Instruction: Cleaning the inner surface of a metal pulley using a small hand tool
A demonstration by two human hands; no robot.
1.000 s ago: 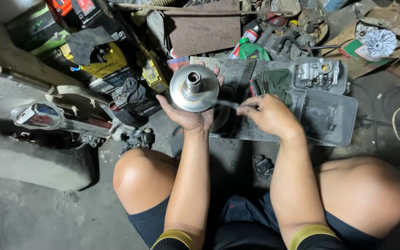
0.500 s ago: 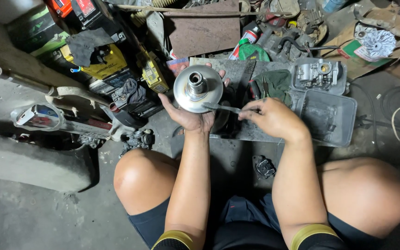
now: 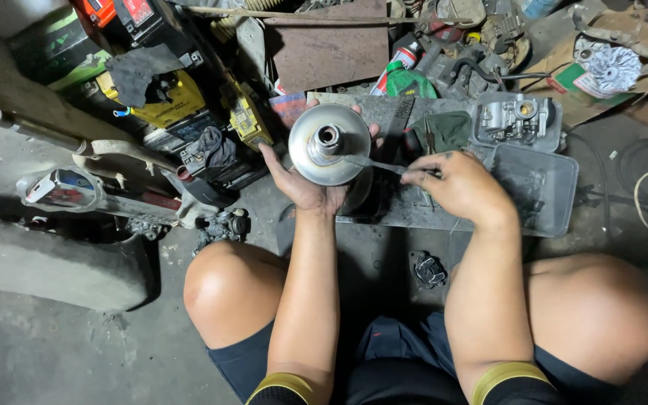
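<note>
Risk sits mid-frame: your left hand (image 3: 305, 184) cups the round silver metal pulley (image 3: 329, 144) from beneath, your right hand (image 3: 455, 184) pinches the thin metal pick (image 3: 373, 163); a slip could gouge its bore.

**Person holds a round metal part over a cluttered floor**

The left hand (image 3: 305, 184) cups a shiny metal disc (image 3: 330, 144) with a raised hub. The right hand (image 3: 455, 184) touches a thin metal tool (image 3: 373, 163) to it, above a grey tray (image 3: 538, 187).

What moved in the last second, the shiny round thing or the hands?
The right hand slid its thin metal tool leftward until its tip reached the hub of the shiny round pulley. The left hand kept holding the pulley up; the grey tray stayed put.
</note>
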